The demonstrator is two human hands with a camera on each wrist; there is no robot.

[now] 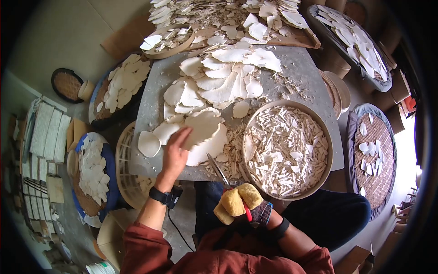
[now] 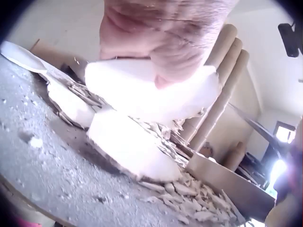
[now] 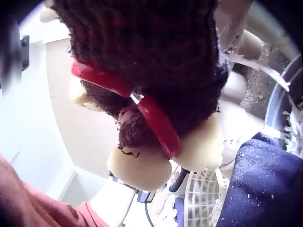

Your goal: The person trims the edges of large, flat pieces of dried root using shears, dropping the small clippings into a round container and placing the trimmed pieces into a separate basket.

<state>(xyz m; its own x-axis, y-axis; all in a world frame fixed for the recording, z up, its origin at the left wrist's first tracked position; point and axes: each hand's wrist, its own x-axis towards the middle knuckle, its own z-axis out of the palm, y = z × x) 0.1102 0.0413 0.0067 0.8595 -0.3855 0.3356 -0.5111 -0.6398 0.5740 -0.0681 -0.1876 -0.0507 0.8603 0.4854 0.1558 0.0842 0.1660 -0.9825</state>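
Observation:
In the head view my left hand (image 1: 175, 153) pinches the edge of a thin, pale, flat piece (image 1: 203, 128) above the grey table. The left wrist view shows thumb and palm over that white piece (image 2: 142, 90). My right hand (image 1: 260, 212), in a dark knitted glove, grips red-handled scissors (image 3: 158, 125), with thick yellow pads (image 1: 233, 203) around the fingers. The blades (image 1: 218, 169) point toward the held piece without touching it. Right of them stands a round tub (image 1: 287, 150) full of cut white strips. More flat pieces (image 1: 230, 80) lie stacked beyond.
A wooden tray (image 1: 292, 39) heaped with pieces stands at the table's far end, a round sieve (image 1: 171, 41) beside it. Loaded round trays (image 1: 93, 169) flank the table on both sides. A slotted basket (image 1: 130, 160) stands below its left edge. Scraps lie beside the tub.

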